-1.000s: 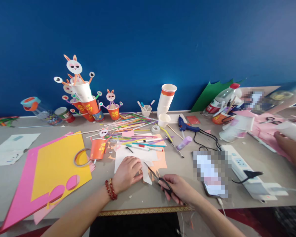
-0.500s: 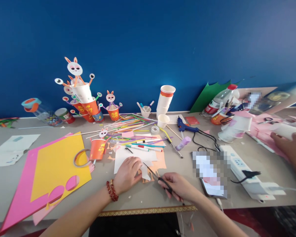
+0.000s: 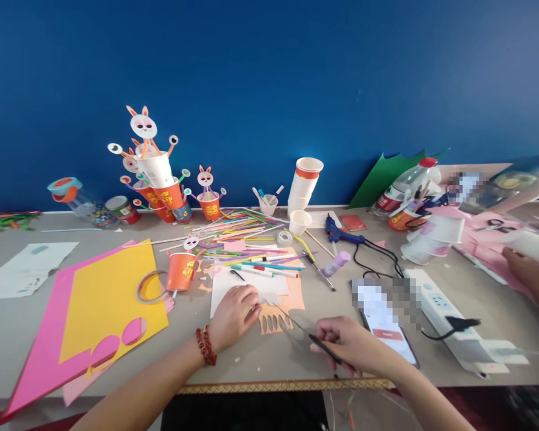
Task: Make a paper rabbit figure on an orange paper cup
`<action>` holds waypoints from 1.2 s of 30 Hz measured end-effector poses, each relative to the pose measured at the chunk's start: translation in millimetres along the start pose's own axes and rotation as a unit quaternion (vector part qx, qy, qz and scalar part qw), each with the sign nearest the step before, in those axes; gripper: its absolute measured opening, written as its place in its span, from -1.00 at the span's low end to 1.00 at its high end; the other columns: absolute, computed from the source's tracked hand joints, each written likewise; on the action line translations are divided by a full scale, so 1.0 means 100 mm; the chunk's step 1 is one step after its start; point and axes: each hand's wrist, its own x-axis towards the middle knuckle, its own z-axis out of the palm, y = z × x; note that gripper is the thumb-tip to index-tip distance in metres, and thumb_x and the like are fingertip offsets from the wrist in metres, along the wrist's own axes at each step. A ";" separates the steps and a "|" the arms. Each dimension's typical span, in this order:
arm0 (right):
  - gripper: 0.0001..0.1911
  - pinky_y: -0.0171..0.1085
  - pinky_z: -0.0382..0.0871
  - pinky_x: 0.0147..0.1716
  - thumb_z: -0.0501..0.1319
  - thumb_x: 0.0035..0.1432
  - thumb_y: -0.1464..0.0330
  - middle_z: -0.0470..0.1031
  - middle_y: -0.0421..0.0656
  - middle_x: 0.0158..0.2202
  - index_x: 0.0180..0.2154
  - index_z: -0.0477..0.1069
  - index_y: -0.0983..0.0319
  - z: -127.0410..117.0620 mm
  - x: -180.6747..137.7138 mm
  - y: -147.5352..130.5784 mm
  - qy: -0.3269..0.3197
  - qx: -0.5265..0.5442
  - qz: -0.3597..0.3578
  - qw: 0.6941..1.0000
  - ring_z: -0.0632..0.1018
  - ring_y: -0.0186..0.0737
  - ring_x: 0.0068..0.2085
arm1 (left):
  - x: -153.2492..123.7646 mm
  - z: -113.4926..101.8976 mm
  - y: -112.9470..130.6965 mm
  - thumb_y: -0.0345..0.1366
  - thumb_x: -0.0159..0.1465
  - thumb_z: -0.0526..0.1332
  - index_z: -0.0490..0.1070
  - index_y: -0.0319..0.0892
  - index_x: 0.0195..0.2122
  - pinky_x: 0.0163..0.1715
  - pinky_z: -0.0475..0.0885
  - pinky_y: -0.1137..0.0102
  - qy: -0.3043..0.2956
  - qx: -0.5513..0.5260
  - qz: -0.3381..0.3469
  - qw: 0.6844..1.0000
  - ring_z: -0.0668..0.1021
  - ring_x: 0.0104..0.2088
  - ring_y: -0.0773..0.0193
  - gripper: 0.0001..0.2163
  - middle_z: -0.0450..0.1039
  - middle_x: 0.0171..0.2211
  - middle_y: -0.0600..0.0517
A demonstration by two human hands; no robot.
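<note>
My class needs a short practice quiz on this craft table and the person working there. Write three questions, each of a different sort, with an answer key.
1. Open question: which tool does the person's right hand hold?
2. True or false: a dark red beaded bracelet circles the wrist of the left hand.
3. Fill in the blank: as seen in the picture, the blue plastic glue gun lies to the ____ of the tall stack of white paper cups.

Key: 1. Black-handled metal scissors. 2. True. 3. Right.
</note>
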 end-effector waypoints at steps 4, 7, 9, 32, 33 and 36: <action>-0.89 -0.36 0.22 -0.51 0.19 0.17 0.30 0.53 -0.18 -0.45 -0.38 0.34 0.17 -0.20 0.02 -0.02 0.171 -0.298 -0.070 0.937 0.55 -0.19 -0.42 | 0.03 -0.02 -0.06 -0.34 0.31 0.11 0.35 -0.14 -0.20 -0.10 0.41 0.25 0.017 -0.033 -0.035 0.999 0.50 -0.13 0.15 -0.92 0.44 -0.15 -0.05; -0.95 -0.30 0.26 -0.40 0.20 0.18 0.35 0.56 -0.11 -0.31 -0.28 0.39 0.18 -0.28 0.18 -0.05 0.194 -0.429 -0.111 0.875 0.58 -0.08 -0.27 | 0.05 -0.04 -0.11 -0.30 0.32 0.10 0.35 -0.15 -0.15 -0.15 0.44 0.30 0.027 -0.062 -0.066 0.996 0.51 -0.13 0.15 -0.88 0.43 -0.13 -0.06; -0.92 -0.28 0.29 -0.33 0.20 0.19 0.37 0.55 -0.10 -0.24 -0.22 0.39 0.17 -0.31 0.29 -0.07 0.183 -0.447 -0.147 0.863 0.57 -0.08 -0.20 | 0.07 -0.05 -0.14 -0.29 0.33 0.09 0.35 -0.15 -0.13 -0.21 0.46 0.33 0.029 -0.078 -0.086 0.993 0.52 -0.14 0.17 -0.86 0.43 -0.12 -0.06; -0.87 -0.31 0.22 -0.32 0.22 0.08 0.38 0.55 -0.15 -0.25 -0.26 0.42 0.16 -0.53 0.78 -0.17 0.114 -0.378 -0.257 0.882 0.54 -0.12 -0.21 | 0.04 -0.04 -0.30 -0.32 0.30 0.13 0.35 -0.13 -0.20 -0.11 0.42 0.30 0.017 -0.111 -0.050 0.992 0.52 -0.11 0.19 -0.92 0.44 -0.10 -0.05; -0.87 -0.31 0.21 -0.33 0.23 0.08 0.38 0.55 -0.15 -0.26 -0.26 0.43 0.16 -0.54 0.79 -0.18 0.114 -0.379 -0.257 0.882 0.54 -0.12 -0.22 | 0.04 -0.04 -0.29 -0.32 0.30 0.13 0.35 -0.13 -0.20 -0.12 0.42 0.31 0.016 -0.110 -0.051 0.993 0.52 -0.10 0.19 -0.93 0.44 -0.09 -0.05; -0.90 -0.31 0.20 -0.33 0.23 0.09 0.38 0.55 -0.15 -0.27 -0.28 0.43 0.17 -0.55 0.81 -0.19 0.114 -0.381 -0.256 0.881 0.53 -0.12 -0.23 | 0.05 -0.05 -0.28 -0.31 0.31 0.13 0.35 -0.14 -0.21 -0.14 0.43 0.31 0.014 -0.105 -0.055 0.993 0.53 -0.11 0.19 -0.93 0.44 -0.09 -0.06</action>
